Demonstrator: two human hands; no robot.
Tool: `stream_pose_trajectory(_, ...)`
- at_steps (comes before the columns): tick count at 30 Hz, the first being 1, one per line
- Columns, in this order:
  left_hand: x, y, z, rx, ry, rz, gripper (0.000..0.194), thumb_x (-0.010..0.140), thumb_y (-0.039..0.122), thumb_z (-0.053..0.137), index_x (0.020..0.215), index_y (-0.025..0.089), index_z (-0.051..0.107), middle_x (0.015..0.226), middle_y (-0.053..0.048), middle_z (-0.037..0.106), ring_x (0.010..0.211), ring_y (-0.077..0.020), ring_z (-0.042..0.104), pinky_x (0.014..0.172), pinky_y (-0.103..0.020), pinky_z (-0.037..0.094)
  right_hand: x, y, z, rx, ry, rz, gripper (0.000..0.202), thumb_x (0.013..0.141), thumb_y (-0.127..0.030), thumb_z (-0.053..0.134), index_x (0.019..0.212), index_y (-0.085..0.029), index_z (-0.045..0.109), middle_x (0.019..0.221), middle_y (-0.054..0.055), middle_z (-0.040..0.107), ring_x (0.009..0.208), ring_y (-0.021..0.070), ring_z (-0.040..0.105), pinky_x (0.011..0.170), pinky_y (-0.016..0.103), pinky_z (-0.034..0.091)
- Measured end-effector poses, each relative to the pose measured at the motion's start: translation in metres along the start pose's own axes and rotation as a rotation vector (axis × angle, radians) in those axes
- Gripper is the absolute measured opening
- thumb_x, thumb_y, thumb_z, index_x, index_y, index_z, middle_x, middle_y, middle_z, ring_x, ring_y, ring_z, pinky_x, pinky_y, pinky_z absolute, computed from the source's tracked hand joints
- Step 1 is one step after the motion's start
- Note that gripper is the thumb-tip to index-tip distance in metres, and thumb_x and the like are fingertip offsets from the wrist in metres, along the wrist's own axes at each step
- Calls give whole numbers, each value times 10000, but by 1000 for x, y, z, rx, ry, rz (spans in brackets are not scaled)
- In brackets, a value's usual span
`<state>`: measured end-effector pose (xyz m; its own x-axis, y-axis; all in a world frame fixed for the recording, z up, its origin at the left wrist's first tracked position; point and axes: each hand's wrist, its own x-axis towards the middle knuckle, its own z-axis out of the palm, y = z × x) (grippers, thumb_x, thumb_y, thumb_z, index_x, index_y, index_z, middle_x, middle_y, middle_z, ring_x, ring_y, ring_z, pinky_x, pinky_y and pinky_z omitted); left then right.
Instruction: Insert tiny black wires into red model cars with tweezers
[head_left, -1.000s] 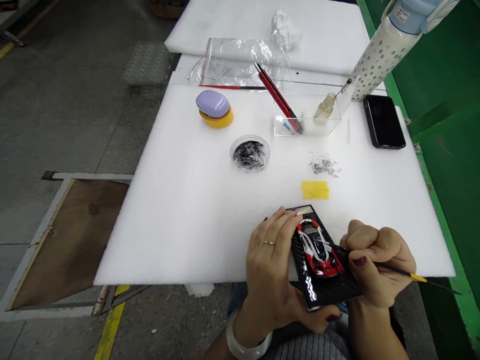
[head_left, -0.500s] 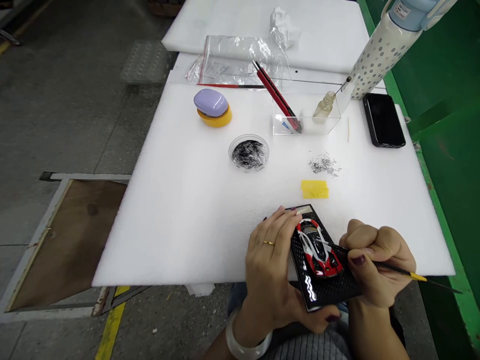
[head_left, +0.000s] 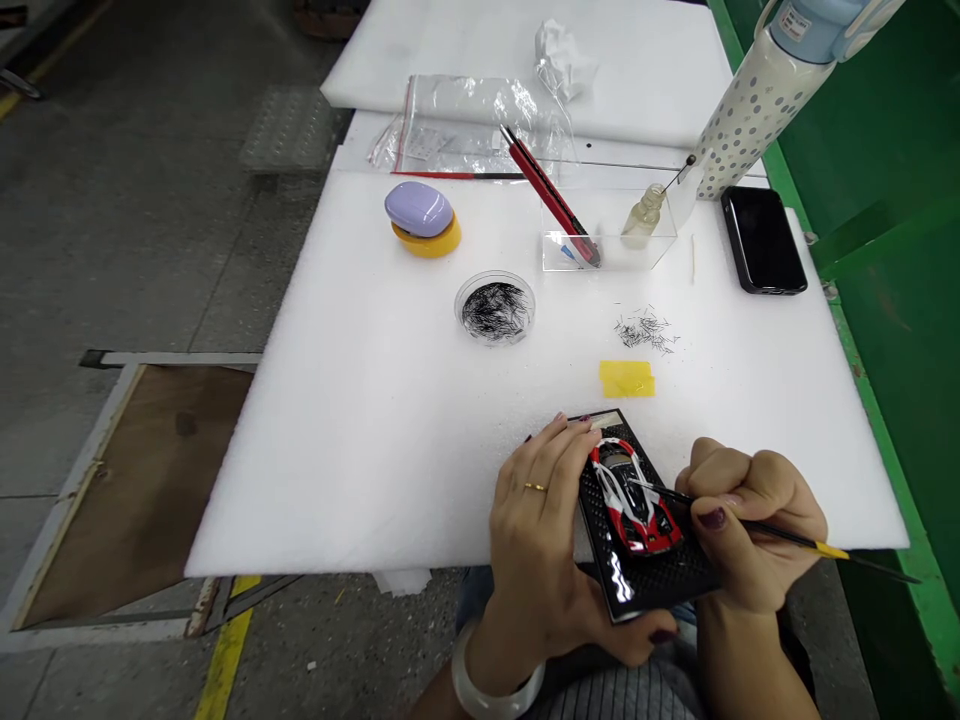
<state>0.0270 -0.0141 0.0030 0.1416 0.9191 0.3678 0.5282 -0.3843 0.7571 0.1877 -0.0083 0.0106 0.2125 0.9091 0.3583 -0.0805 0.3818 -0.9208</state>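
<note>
My left hand [head_left: 540, 510] is closed round the left side of a black textured display base [head_left: 616, 590], with the thumb at its near edge. On the base sits a small red, white and black model car [head_left: 651, 538]. Between the thumb and fingers of my right hand [head_left: 754, 515] is a fine paintbrush [head_left: 784, 535] with a black handle and a yellow band. Its thin tip reaches over the middle of the car's body; whether it touches I cannot tell.
A round clear dish [head_left: 495, 310] holds thin black strips. Short black pieces [head_left: 645, 330] lie beside yellow tape [head_left: 627, 379]. Behind stand a clear box [head_left: 562, 255] with a red cutter [head_left: 551, 195] and a glass bottle [head_left: 643, 215], a black phone-like device [head_left: 763, 240] and a tall flask [head_left: 757, 110].
The whole view has shifted very slightly. Both hands keep their hold, and the brush tip stays over the middle of the car.
</note>
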Motion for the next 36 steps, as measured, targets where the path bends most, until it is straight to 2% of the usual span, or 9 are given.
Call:
stream_pose_trajectory(6,1,0,0,-8,-6,7,938,893,872,270,1355,101,540,1373,-149,651,1404,-276,513,1196,-427,375,5,0,1,57,10,9,202,882,-182,721,784,-225,550,573,-46,464,498,112,398,444,256,326)
stream_pose_trajectory(11,0,5,2,40,-18,42,978,846,891,362,1363,77,528,1370,-163,638,1405,-286,497,1215,-411,317,16,-11,-7,134,195,57,203,867,-214,756,770,-219,578,555,-51,426,481,109,352,350,200,237)
stream_pose_trajectory(13,0,11,8,113,24,55,1007,811,916,380,1347,79,539,1348,-173,647,1391,-313,497,1216,-447,286,17,-21,-19,23,215,65,135,902,-243,738,823,-216,632,590,-34,502,503,117,430,390,214,316)
stream_pose_trajectory(17,2,27,28,247,141,54,1042,710,961,485,1257,81,592,1294,-199,657,1359,-380,487,1168,-509,315,10,-47,-48,-374,16,159,245,1041,-355,541,948,-210,715,801,50,702,676,164,618,606,293,491)
stream_pose_trajectory(21,3,39,51,313,159,66,988,675,905,628,1221,83,587,1318,-214,634,1354,-419,469,1168,-540,304,6,-64,-66,-615,-250,286,131,977,-365,643,1001,-236,639,987,46,717,905,199,668,767,304,524)
stream_pose_trajectory(28,-2,41,68,350,212,91,861,729,761,715,1231,78,564,1319,-230,622,1341,-437,477,1117,-570,360,3,-51,-58,-760,-313,296,122,949,-317,617,1014,-242,544,966,21,681,887,190,629,781,301,498)
stream_pose_trajectory(32,-9,41,66,376,203,92,906,802,791,618,1311,47,522,1402,-271,541,1395,-459,414,1130,-606,347,-5,-51,-57,-768,-251,250,153,927,-322,615,965,-253,484,929,17,682,817,182,634,736,298,498)
stream_pose_trajectory(34,-16,43,61,355,227,144,946,838,797,567,1359,12,481,1448,-307,470,1435,-465,356,1143,-607,340,-6,-53,-75,-803,-133,189,205,910,-359,638,960,-260,465,978,33,702,831,190,648,747,307,501)
stream_pose_trajectory(36,-26,46,53,227,252,256,764,918,665,579,1324,22,506,1391,-284,514,1433,-419,378,1156,-550,356,-1,-52,-110,-911,67,137,271,867,-414,675,961,-265,469,1024,55,722,852,211,663,749,323,495)
